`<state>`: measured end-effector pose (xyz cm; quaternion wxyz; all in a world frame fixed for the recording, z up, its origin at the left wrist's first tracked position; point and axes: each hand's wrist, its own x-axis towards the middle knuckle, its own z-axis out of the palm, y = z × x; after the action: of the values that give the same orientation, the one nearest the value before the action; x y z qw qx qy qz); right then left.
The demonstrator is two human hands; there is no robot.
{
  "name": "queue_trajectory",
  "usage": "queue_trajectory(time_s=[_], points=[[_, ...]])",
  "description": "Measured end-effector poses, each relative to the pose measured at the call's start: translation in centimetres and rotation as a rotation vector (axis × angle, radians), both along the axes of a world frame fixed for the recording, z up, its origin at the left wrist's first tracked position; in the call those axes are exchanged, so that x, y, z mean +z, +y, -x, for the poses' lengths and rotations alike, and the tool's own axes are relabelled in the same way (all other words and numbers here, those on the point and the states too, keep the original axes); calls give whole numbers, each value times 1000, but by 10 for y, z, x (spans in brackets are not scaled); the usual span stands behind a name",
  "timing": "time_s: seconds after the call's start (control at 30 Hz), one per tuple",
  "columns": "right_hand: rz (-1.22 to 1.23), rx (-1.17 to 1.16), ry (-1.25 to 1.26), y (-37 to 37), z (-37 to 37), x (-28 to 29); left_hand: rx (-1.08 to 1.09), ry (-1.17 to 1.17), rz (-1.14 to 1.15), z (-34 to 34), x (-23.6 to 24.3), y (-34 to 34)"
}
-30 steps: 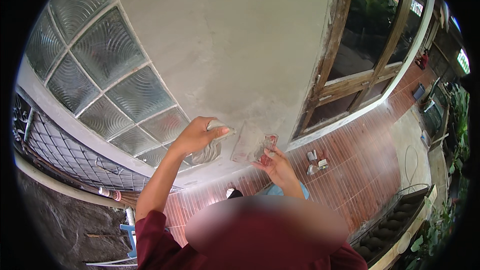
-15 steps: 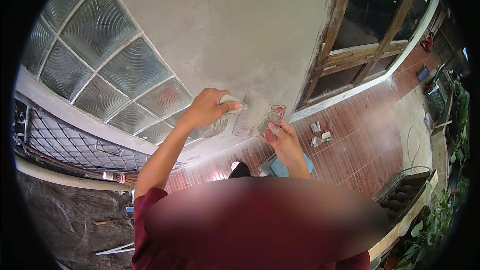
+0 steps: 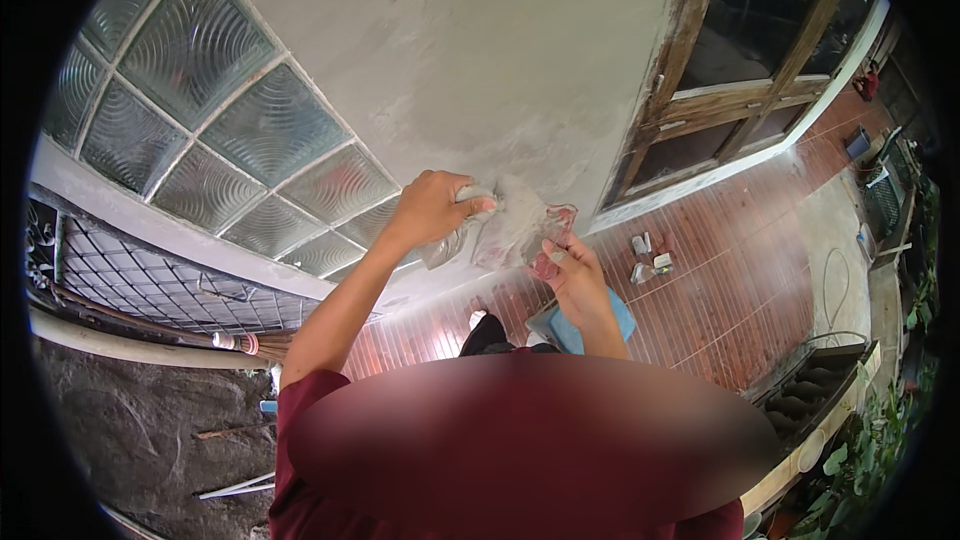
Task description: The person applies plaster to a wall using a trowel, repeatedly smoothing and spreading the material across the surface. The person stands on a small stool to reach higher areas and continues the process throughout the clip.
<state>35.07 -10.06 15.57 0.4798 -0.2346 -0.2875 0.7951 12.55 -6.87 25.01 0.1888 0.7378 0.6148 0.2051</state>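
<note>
My left hand [image 3: 437, 208] is closed on a crumpled grey plastic bag [image 3: 448, 246], whose lower part hangs below my fingers. Beside it, my right hand [image 3: 572, 275] grips the near right corner of a clear, red-tinted plastic tray [image 3: 558, 224], thumb on top. Thick grey paste [image 3: 515, 215] is smeared over much of the tray. The bag's upper end meets the paste at the tray's left side; I cannot tell whether any is coming out of it. Both are held up in front of the plastered wall [image 3: 500, 50].
A glass-block window [image 3: 265, 130] is at left, a wooden-framed door [image 3: 690, 125] at right. Below lies the reddish tiled floor [image 3: 720, 290], with small containers [image 3: 652, 258] and a blue item [image 3: 612, 325]. A broom [image 3: 240, 343] and a metal grille [image 3: 180, 275] are at lower left.
My left hand has shifted slightly right and up with the bag, closer over the tray. The whole view has moved a little; both holds are the same.
</note>
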Motion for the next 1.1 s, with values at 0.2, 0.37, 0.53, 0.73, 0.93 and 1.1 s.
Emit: queue_trajectory(time_s=[0.2, 0.37, 0.53, 0.73, 0.93, 1.1], points=[[7, 1, 17, 5, 2, 0, 16, 32, 93, 0, -1, -5], [40, 6, 22, 5, 4, 3, 14, 34, 60, 0, -4, -8], [27, 6, 50, 7, 4, -1, -15, 93, 115, 4, -9, -10], [111, -22, 122, 10, 0, -11, 50, 55, 57, 6, -5, -15], [32, 26, 140, 13, -9, -12, 131, 3, -31, 6, 20, -18], [44, 15, 123, 13, -11, -2, 138, -19, -61, 1, 33, -14]])
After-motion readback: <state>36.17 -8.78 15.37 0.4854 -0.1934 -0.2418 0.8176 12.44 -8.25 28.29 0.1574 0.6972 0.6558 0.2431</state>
